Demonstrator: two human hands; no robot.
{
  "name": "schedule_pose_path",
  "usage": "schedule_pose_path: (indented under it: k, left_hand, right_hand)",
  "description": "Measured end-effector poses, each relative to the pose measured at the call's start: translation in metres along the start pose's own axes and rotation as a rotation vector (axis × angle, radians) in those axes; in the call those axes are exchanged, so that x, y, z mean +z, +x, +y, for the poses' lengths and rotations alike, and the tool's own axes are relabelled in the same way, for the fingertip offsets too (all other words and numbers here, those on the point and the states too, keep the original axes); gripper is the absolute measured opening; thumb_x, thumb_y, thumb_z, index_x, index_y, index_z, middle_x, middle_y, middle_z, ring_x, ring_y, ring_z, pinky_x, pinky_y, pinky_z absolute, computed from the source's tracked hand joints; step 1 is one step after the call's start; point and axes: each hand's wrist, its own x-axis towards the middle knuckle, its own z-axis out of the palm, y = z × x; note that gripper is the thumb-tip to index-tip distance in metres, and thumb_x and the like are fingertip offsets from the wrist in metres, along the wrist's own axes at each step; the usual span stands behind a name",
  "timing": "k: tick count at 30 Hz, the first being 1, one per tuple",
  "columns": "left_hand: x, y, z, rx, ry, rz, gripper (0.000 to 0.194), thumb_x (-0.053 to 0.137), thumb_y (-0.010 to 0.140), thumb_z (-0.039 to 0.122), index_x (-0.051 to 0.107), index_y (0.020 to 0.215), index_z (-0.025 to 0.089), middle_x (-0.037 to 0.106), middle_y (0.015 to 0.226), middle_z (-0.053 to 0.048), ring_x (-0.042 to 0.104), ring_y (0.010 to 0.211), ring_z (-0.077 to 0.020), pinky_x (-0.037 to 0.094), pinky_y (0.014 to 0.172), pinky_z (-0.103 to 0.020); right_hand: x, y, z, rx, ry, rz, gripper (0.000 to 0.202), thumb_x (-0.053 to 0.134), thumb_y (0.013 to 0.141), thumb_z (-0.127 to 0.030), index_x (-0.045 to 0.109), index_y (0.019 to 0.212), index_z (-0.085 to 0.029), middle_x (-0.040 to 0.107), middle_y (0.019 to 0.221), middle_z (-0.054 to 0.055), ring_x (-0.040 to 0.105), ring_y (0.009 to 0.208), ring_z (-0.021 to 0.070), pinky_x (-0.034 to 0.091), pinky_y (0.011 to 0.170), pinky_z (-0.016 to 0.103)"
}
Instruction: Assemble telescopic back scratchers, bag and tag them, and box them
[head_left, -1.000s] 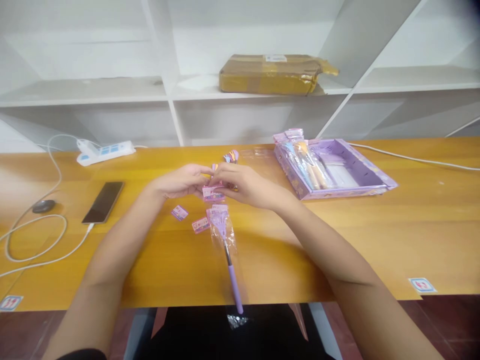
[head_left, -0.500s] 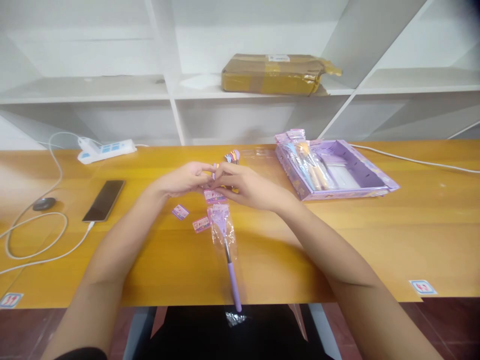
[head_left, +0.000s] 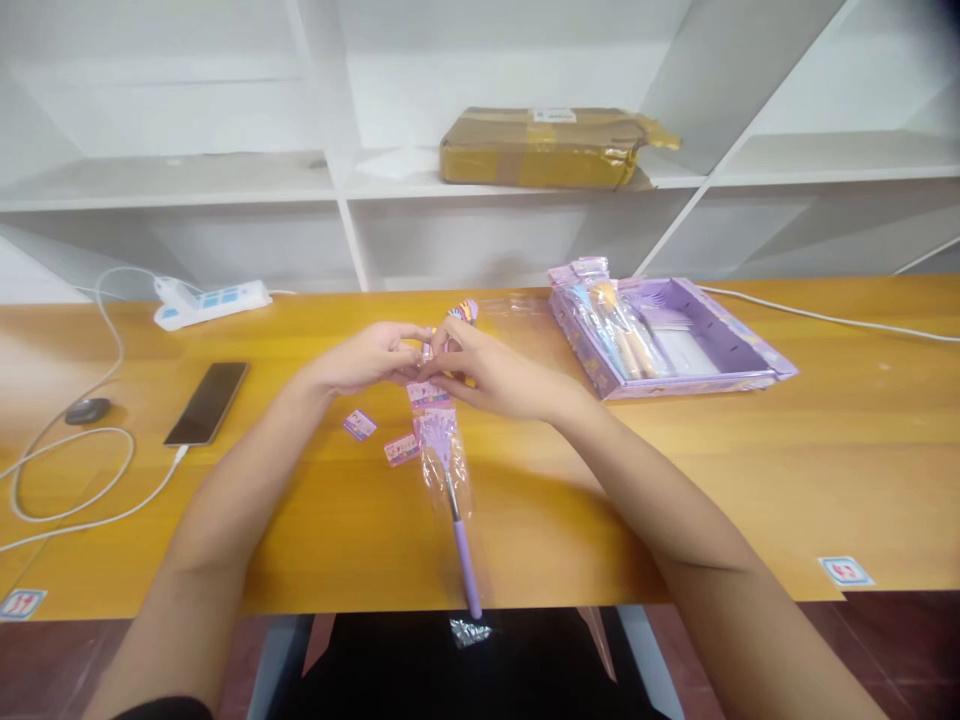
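Note:
My left hand (head_left: 369, 358) and my right hand (head_left: 487, 368) meet above the middle of the table, fingertips pinched together. What they pinch is small and mostly hidden by the fingers. Just below them lies a pink printed card (head_left: 430, 395). A purple back scratcher (head_left: 466, 565) in a clear plastic bag points toward me, its handle end over the table's front edge. To its left lie two loose printed cards, one purple-edged (head_left: 360, 425) and one pink (head_left: 403, 450). Colourful cartoon pieces (head_left: 466, 309) show partly behind my right hand.
A purple display box (head_left: 720, 385) at the right holds bagged back scratchers (head_left: 619, 335). On the left are a phone (head_left: 208, 403) on a white cable, a black mouse (head_left: 88, 410) and a power strip (head_left: 214, 303). A taped carton (head_left: 540, 150) sits on the shelf behind.
My right hand's fingers have shifted slightly up, covering more of the colourful pieces behind them. Both hands stay pinched together in nearly the same place. The view has moved a little.

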Motion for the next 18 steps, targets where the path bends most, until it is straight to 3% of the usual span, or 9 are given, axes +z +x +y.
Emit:
schedule_pose_path:
  k: [4, 7, 12, 15, 18]
  left_hand:
    - [0.001, -0.001, 0.001, -0.003, -0.005, 0.013, 0.05, 0.087, 0.092, 0.03, 0.074, 0.137, 0.014, 0.086, 0.103, -0.01, 0.082, 0.087, -0.0168, 0.063, 0.082, -0.026]
    - [0.003, -0.002, 0.003, -0.028, 0.012, 0.033, 0.052, 0.087, 0.093, 0.033, 0.072, 0.139, 0.015, 0.086, 0.11, -0.012, 0.083, 0.092, -0.018, 0.063, 0.084, -0.027]
    - [0.004, -0.001, 0.001, -0.013, 0.011, 0.005, 0.056, 0.088, 0.094, 0.044, 0.072, 0.143, 0.019, 0.087, 0.111, -0.012, 0.084, 0.105, -0.0216, 0.064, 0.091, -0.03]
    - [0.002, -0.001, -0.001, 0.042, -0.003, -0.005, 0.059, 0.09, 0.092, 0.045, 0.072, 0.142, 0.018, 0.085, 0.118, -0.014, 0.083, 0.108, -0.0238, 0.066, 0.093, -0.035]
    - [0.0, 0.0, -0.003, 0.082, 0.104, -0.003, 0.068, 0.097, 0.084, 0.036, 0.071, 0.144, 0.02, 0.085, 0.123, -0.014, 0.083, 0.11, -0.0244, 0.066, 0.096, -0.035]
  right_hand:
    - [-0.002, 0.001, -0.001, 0.099, 0.028, 0.113, 0.014, 0.063, 0.113, -0.03, 0.07, 0.122, -0.023, 0.059, 0.123, 0.011, 0.061, 0.1, 0.0215, 0.054, 0.09, 0.038]
    - [0.0, 0.003, 0.002, 0.185, 0.04, 0.164, 0.029, 0.073, 0.107, -0.033, 0.063, 0.132, -0.022, 0.067, 0.123, 0.01, 0.064, 0.097, 0.0218, 0.054, 0.086, 0.036]
    - [0.005, 0.006, 0.012, 0.185, 0.15, 0.191, 0.018, 0.069, 0.106, -0.02, 0.068, 0.124, -0.021, 0.074, 0.099, 0.003, 0.065, 0.081, 0.017, 0.051, 0.079, 0.032]
    - [0.004, 0.006, 0.014, 0.167, 0.101, 0.256, 0.013, 0.069, 0.106, -0.018, 0.071, 0.119, -0.021, 0.074, 0.103, 0.004, 0.064, 0.082, 0.0163, 0.05, 0.081, 0.032]
    - [0.002, 0.006, 0.015, 0.149, 0.028, 0.324, 0.009, 0.067, 0.109, -0.021, 0.074, 0.115, -0.021, 0.073, 0.106, 0.005, 0.064, 0.089, 0.0174, 0.049, 0.084, 0.033]
